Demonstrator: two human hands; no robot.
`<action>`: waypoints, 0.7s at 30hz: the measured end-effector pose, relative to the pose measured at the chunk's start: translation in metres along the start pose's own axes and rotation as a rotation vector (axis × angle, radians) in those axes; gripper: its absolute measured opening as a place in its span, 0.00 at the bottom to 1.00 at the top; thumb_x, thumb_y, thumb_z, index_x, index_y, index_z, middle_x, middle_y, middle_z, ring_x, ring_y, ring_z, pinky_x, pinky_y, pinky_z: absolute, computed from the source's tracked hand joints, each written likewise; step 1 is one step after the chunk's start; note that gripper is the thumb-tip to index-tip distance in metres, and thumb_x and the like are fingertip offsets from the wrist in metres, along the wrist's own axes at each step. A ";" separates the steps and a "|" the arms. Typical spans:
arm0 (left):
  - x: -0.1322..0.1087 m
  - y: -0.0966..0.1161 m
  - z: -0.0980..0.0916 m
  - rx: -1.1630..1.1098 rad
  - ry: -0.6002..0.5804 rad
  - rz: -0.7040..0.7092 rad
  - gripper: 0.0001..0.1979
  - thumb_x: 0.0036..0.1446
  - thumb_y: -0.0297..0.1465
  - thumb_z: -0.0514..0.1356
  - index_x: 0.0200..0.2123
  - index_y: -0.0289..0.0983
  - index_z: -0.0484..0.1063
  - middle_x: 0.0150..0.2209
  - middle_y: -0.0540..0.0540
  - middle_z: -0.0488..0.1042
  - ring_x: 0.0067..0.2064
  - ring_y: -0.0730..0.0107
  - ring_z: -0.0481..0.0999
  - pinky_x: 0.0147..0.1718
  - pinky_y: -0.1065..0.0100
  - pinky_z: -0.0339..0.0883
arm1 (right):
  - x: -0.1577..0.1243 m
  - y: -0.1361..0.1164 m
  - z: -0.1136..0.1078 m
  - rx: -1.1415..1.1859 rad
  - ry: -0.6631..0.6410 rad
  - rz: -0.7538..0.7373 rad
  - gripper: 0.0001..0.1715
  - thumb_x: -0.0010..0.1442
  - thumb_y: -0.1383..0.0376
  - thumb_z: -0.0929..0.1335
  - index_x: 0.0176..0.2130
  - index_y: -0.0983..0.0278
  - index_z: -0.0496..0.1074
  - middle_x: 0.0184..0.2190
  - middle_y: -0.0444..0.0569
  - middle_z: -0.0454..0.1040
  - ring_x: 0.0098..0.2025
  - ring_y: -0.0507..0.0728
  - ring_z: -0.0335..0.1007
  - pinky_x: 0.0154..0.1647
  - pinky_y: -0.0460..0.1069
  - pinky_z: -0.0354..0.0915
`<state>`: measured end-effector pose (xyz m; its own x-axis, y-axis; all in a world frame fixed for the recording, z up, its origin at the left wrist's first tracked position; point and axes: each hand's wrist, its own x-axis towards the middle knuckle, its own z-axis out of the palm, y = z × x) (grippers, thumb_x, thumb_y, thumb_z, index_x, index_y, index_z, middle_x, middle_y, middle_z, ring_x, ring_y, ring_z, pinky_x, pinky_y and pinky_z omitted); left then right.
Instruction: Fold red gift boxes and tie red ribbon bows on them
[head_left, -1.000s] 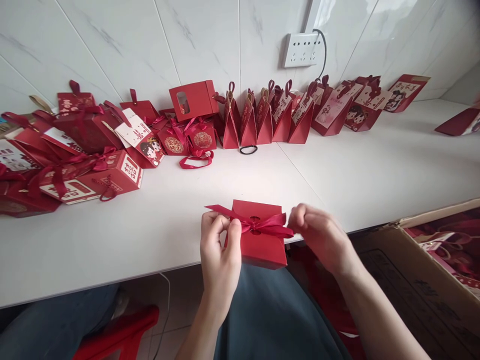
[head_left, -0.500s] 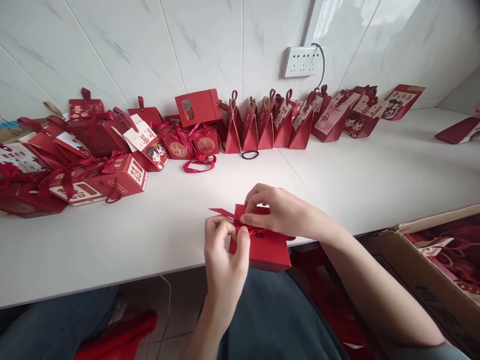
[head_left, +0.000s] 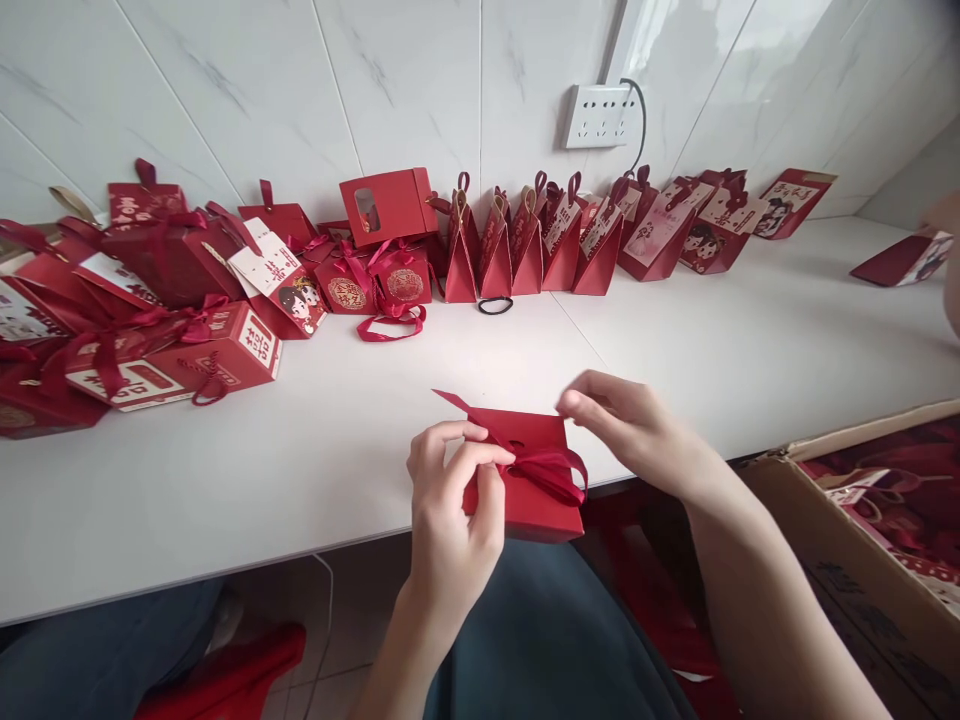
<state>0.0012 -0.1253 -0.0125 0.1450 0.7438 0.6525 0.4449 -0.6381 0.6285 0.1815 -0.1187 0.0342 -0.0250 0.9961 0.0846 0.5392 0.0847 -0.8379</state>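
A red paper gift box sits at the table's front edge, tied across its top with a dark red satin ribbon. The ribbon has a loop on the right and a pointed tail sticking out at the upper left. My left hand presses thumb and fingers on the ribbon at the box's left side, pinching it. Just off the box's upper right corner is my right hand, fingers loosely bent, with nothing visible in them. A small dark hole shows in the box top.
Red gift boxes crowd the table's left, and a row of triangular boxes lines the wall. A black hair tie lies before them. At right are a cardboard carton of red items and another person's blurred hand.
My right hand has let go of the ribbon and moved right, off the box top. The ribbon's loop and the hole now show more. My left hand remains at the ribbon.
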 end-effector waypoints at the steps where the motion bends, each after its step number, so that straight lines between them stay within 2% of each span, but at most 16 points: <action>1: 0.001 0.000 -0.001 0.001 -0.012 0.006 0.12 0.57 0.19 0.52 0.32 0.40 0.70 0.36 0.47 0.67 0.43 0.68 0.70 0.43 0.64 0.67 | -0.006 0.006 -0.004 -0.002 0.024 0.029 0.28 0.61 0.43 0.62 0.29 0.64 0.68 0.24 0.44 0.69 0.26 0.51 0.62 0.27 0.46 0.60; 3: 0.002 0.001 -0.001 0.006 -0.028 0.006 0.13 0.57 0.18 0.52 0.31 0.40 0.70 0.34 0.48 0.67 0.40 0.69 0.70 0.41 0.64 0.67 | -0.019 0.018 -0.010 0.015 -0.018 0.084 0.31 0.60 0.41 0.60 0.27 0.64 0.68 0.24 0.45 0.68 0.26 0.52 0.62 0.26 0.47 0.60; 6: 0.002 0.000 -0.002 0.004 -0.040 0.010 0.12 0.57 0.19 0.52 0.32 0.40 0.70 0.32 0.48 0.69 0.39 0.68 0.70 0.40 0.64 0.67 | -0.033 0.033 -0.010 0.125 -0.202 0.138 0.32 0.61 0.40 0.59 0.28 0.64 0.68 0.26 0.47 0.70 0.29 0.54 0.64 0.29 0.48 0.62; 8: 0.003 -0.001 -0.002 -0.002 -0.047 0.019 0.11 0.57 0.19 0.52 0.33 0.40 0.69 0.33 0.48 0.70 0.40 0.67 0.70 0.42 0.63 0.67 | -0.037 0.038 -0.008 0.214 -0.293 0.166 0.31 0.61 0.41 0.59 0.29 0.65 0.69 0.27 0.47 0.70 0.31 0.54 0.65 0.32 0.49 0.63; 11: 0.003 -0.002 -0.003 0.003 -0.064 0.033 0.11 0.57 0.20 0.52 0.37 0.40 0.68 0.35 0.48 0.73 0.42 0.67 0.71 0.44 0.63 0.66 | -0.038 0.037 -0.004 0.344 -0.358 0.194 0.27 0.61 0.44 0.62 0.30 0.65 0.68 0.29 0.46 0.69 0.32 0.53 0.64 0.36 0.49 0.62; 17: 0.006 -0.004 -0.004 0.058 -0.112 0.072 0.15 0.59 0.20 0.50 0.45 0.39 0.69 0.41 0.47 0.75 0.47 0.66 0.71 0.49 0.62 0.64 | -0.037 0.038 -0.002 0.602 -0.412 0.193 0.19 0.59 0.53 0.69 0.29 0.65 0.67 0.27 0.45 0.71 0.31 0.51 0.66 0.36 0.48 0.61; 21: 0.005 -0.005 -0.003 0.068 -0.147 0.079 0.17 0.59 0.19 0.49 0.45 0.39 0.71 0.43 0.47 0.76 0.50 0.65 0.70 0.51 0.61 0.63 | -0.033 0.047 -0.005 0.623 -0.313 0.205 0.18 0.58 0.53 0.70 0.29 0.64 0.67 0.24 0.44 0.71 0.28 0.51 0.64 0.34 0.48 0.59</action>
<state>-0.0035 -0.1188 -0.0111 0.3075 0.7164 0.6263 0.4852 -0.6842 0.5444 0.2123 -0.1476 -0.0051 -0.2647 0.9460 -0.1871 -0.0182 -0.1989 -0.9799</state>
